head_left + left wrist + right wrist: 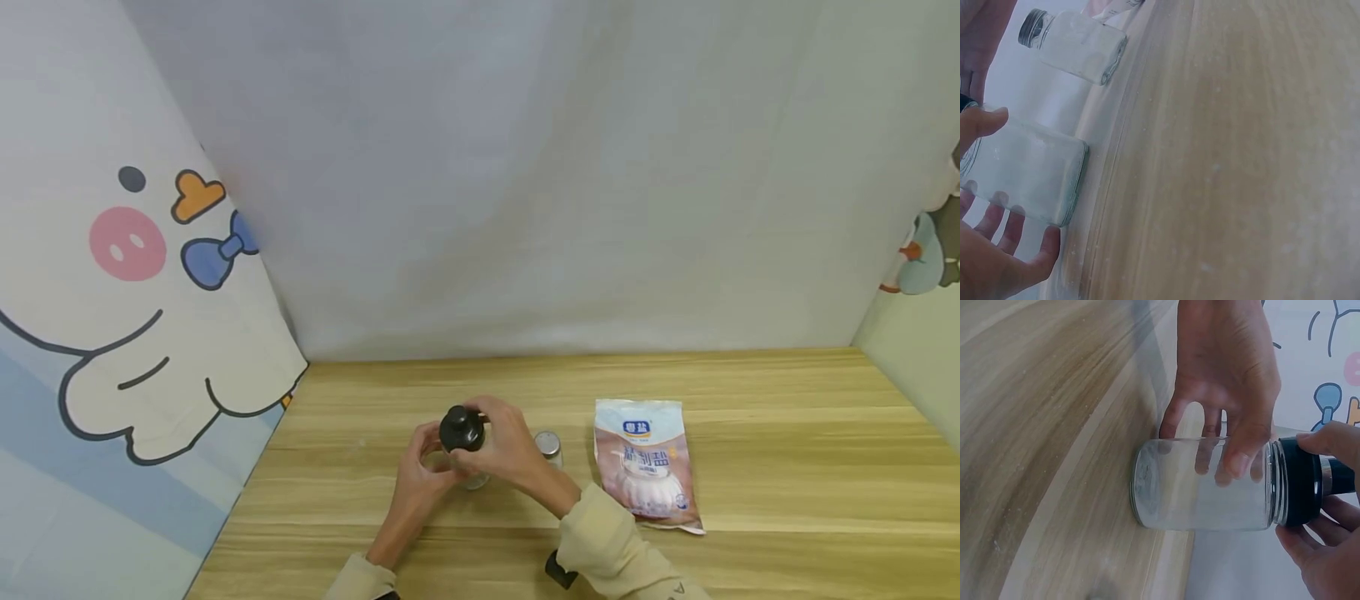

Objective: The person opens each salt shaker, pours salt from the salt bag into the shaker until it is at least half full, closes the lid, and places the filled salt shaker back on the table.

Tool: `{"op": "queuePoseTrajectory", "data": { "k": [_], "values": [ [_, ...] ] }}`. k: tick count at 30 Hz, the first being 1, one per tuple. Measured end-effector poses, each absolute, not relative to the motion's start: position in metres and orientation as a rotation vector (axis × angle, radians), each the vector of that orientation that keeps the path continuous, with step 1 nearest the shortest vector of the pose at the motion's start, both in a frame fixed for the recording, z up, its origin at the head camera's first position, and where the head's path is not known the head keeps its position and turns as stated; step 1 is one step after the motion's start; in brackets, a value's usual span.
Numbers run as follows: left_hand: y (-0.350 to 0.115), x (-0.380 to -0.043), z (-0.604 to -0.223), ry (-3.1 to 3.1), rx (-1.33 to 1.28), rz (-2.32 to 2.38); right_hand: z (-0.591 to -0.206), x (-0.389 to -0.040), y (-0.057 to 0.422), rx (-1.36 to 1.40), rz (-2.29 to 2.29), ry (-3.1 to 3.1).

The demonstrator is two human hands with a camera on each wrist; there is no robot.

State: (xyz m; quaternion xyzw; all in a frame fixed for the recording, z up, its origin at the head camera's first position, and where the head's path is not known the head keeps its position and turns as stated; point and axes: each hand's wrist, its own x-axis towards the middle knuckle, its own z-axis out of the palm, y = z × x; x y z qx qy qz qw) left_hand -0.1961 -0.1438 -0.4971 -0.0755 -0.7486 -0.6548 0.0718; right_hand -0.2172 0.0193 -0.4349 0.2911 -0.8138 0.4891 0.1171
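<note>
A clear glass jar [1210, 500] stands upright on the table, with a black lid [462, 428] that has a raised knob in the middle. My left hand [422, 479] grips the jar's glass body, thumb on one side and fingers on the other, as the left wrist view shows. Around the rim of the black lid, at the jar's mouth, the fingers and thumb of my right hand [510, 448] pinch it. Glass screw threads show just under the lid in the right wrist view. The jar looks empty.
Right of my hands stands a smaller glass jar [1082, 47] with a silver cap [547, 442]. Further right, a bag of salt [648, 471] lies flat on the wooden table [787, 467]. A grey wall covering [525, 208] rises behind, and a cartoon-printed sheet [172, 350] hangs at left.
</note>
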Motion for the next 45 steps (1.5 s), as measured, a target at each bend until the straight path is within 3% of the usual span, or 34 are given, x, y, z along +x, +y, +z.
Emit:
{"op": "queuePoseTrajectory", "data": {
  "k": [19, 31, 45],
  "values": [
    [-0.137, -0.181, -0.466, -2.29, -0.213, -1.955, -0.411, -0.202, 0.035, 0.891, 1.358, -2.35],
    [-0.142, -0.196, -0.496, -2.268, -0.177, -1.935, -0.396, -0.184, 0.065, 0.909, 1.279, -2.307],
    [-0.142, -0.196, -0.496, -2.307, -0.114, -1.95, -0.393, -0.162, 0.112, 0.941, 1.255, -2.294]
  ]
}}
